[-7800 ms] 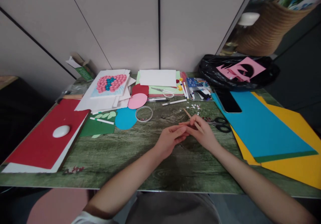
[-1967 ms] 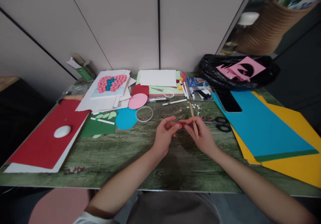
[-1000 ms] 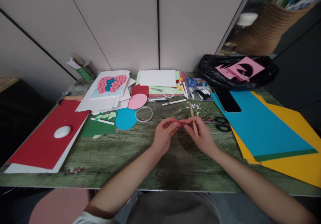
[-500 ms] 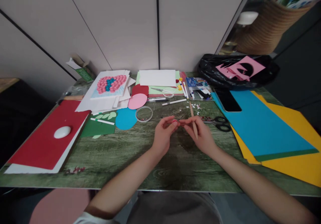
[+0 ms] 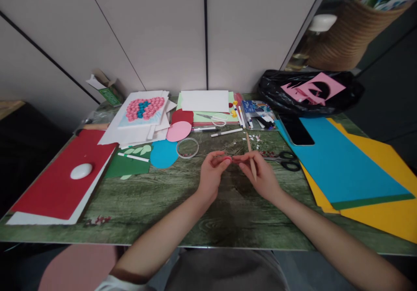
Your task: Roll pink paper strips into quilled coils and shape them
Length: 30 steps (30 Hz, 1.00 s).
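Observation:
Between thumb and fingers, my left hand (image 5: 210, 176) pinches a small red paper piece (image 5: 230, 159), mostly covered by the fingertips. My right hand (image 5: 266, 180) reaches the same piece with its fingertips, while a pale wooden stick with tapered ends (image 5: 249, 144) is held upright-slanting among its fingers. Just right of that hand lie black-handled scissors (image 5: 291, 165), their blades partly hidden. Paper scraps (image 5: 254, 138) are scattered behind the stick. A clear ring-shaped dish (image 5: 187, 148) rests behind my left hand, beside a blue paper circle (image 5: 163, 155).
At left, red sheets (image 5: 55, 186) carry a white oval object (image 5: 81, 171). Papers with a pink-and-blue flower picture (image 5: 143, 110) lie behind. Blue (image 5: 345, 165) and yellow sheets (image 5: 384, 160), a phone (image 5: 297, 130) and a black bag (image 5: 273, 93) occupy the right. White-handled scissors (image 5: 219, 119) lie at the back.
Both hands stay almost in place. The fingers of my left hand have shifted slightly around the red paper piece; the wooden stick remains in my right hand.

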Each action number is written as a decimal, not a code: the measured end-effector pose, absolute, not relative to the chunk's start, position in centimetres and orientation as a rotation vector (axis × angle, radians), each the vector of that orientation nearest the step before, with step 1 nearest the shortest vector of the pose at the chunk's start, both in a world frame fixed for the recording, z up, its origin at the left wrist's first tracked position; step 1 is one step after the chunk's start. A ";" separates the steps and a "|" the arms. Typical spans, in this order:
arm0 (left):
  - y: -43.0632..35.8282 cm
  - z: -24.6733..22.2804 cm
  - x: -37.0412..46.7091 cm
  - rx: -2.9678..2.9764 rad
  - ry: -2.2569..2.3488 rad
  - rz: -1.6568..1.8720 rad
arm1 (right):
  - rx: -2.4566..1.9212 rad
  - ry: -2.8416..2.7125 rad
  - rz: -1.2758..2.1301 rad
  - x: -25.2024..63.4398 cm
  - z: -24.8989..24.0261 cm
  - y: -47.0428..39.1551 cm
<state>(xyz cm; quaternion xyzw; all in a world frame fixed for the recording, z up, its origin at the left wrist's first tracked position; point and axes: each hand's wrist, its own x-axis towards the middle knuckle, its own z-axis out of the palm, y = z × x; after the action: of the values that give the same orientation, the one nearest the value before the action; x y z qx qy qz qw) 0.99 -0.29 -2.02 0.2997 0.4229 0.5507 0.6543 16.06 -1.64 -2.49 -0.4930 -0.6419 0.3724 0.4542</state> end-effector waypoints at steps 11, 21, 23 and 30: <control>-0.1 -2.2 0.9 0.628 1.000 1.195 | -1.218 -1.597 0.924 16.0 -2.7 -1.6; -0.2 -2.1 1.1 0.766 0.870 1.239 | -1.247 -1.620 0.866 16.0 -2.6 -1.6; -0.3 -2.2 1.2 0.799 0.838 1.243 | -1.255 -1.627 0.847 16.0 -2.5 -1.6; -0.3 -2.1 1.2 0.761 0.798 1.229 | -1.321 -1.653 0.776 16.3 -2.6 -1.7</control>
<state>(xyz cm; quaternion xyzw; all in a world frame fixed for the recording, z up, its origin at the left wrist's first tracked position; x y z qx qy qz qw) 1.16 -0.30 -2.11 0.3387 0.3552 0.5472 0.6780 16.28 -1.67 -2.62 -0.5294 -0.6623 0.3110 0.4293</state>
